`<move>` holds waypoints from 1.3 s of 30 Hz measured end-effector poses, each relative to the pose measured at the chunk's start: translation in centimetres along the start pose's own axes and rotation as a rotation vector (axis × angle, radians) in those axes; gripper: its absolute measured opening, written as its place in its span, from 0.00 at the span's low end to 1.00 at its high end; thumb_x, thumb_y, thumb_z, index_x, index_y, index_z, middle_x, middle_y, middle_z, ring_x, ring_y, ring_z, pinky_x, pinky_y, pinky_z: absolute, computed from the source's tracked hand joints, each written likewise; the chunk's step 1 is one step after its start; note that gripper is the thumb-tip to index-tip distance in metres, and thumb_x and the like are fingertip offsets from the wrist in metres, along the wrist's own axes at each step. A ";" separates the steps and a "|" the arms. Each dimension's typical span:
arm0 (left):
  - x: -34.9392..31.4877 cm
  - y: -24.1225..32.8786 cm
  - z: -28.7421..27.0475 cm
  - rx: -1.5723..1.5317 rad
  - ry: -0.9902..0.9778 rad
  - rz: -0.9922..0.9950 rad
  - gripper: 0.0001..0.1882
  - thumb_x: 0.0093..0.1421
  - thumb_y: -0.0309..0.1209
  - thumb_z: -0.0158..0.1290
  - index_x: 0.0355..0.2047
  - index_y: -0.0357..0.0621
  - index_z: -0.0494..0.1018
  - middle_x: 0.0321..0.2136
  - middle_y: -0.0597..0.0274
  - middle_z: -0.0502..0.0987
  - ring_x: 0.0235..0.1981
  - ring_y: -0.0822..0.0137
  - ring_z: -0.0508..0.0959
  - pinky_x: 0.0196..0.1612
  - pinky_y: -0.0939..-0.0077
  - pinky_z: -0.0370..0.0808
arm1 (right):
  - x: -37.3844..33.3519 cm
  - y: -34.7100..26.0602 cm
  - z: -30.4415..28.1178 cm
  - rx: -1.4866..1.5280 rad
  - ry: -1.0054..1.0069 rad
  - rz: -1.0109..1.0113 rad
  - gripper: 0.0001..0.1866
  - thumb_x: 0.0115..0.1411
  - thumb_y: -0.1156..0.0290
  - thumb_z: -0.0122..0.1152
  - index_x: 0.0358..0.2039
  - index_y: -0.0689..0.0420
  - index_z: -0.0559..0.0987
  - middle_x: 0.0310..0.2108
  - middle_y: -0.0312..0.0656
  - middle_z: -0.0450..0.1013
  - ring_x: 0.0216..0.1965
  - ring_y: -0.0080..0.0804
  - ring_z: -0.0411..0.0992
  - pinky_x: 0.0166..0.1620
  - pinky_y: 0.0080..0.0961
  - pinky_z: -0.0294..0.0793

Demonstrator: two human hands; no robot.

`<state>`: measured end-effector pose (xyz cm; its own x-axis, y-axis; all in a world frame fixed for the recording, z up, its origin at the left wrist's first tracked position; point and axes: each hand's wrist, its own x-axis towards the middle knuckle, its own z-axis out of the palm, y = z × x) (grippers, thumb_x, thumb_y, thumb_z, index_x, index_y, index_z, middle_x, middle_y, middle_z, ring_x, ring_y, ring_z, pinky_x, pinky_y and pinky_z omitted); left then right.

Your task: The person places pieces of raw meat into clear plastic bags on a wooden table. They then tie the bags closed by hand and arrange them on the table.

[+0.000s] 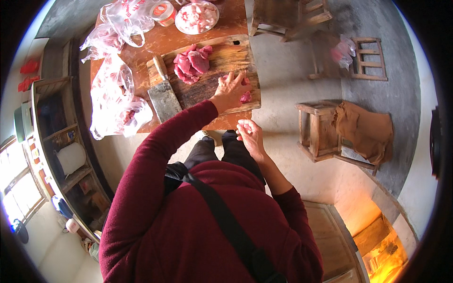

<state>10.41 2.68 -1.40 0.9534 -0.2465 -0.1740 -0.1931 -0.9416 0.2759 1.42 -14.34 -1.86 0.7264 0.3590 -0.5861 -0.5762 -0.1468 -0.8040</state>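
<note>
My left hand [230,89] reaches across the right end of a worn wooden cutting board [231,52], its fingers spread and pointing down. Small pieces of raw red meat [246,97] lie at its fingertips and beside them. My right hand [251,137] hangs just off the table's near edge with its fingers loosely curled; nothing shows in it. A heap of larger raw meat chunks [192,64] sits at the middle of the board. A cleaver [164,102] with a wooden handle rests across the board's left end, its broad blade toward me.
Left on the brown table [163,40] are plastic bags [113,89] holding meat. Behind the board stand a white bowl [197,18] of pale diced pieces and a round tub [163,13]. A wooden stool [316,127] with brown cloth [363,129] is to the right. Shelves [71,141] line the left.
</note>
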 end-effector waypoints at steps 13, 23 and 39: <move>-1.4 -5.9 -0.8 -1.950 0.001 -0.175 0.17 0.53 0.22 0.54 0.42 0.45 0.63 0.37 0.66 0.70 0.41 0.64 0.75 0.44 0.66 0.75 | 0.1 -0.6 0.5 -0.105 -0.007 0.026 0.13 0.58 0.69 0.56 0.42 0.62 0.72 0.33 0.39 0.73 0.30 0.22 0.72 0.27 0.18 0.75; -10.2 -8.4 -7.5 -2.358 0.101 0.036 0.29 0.52 0.24 0.50 0.56 0.46 0.56 0.48 0.60 0.67 0.48 0.63 0.70 0.49 0.62 0.68 | 1.6 -1.5 5.8 -0.254 -0.146 -0.134 0.10 0.58 0.71 0.53 0.38 0.64 0.74 0.27 0.40 0.73 0.25 0.21 0.70 0.25 0.20 0.73; -38.1 -21.7 -13.2 -1.563 0.234 -0.305 0.20 0.46 0.27 0.56 0.42 0.44 0.65 0.37 0.66 0.67 0.38 0.75 0.68 0.40 0.80 0.70 | 5.0 -3.4 34.4 -1.351 -0.462 -1.188 0.33 0.51 0.65 0.59 0.56 0.61 0.60 0.47 0.49 0.66 0.53 0.44 0.60 0.55 0.43 0.55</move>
<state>-18.66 35.53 11.68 0.9511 0.0743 -0.2998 0.2755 0.2350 0.9322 -5.91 19.65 1.41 0.1940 0.9681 0.1587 0.9163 -0.1211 -0.3817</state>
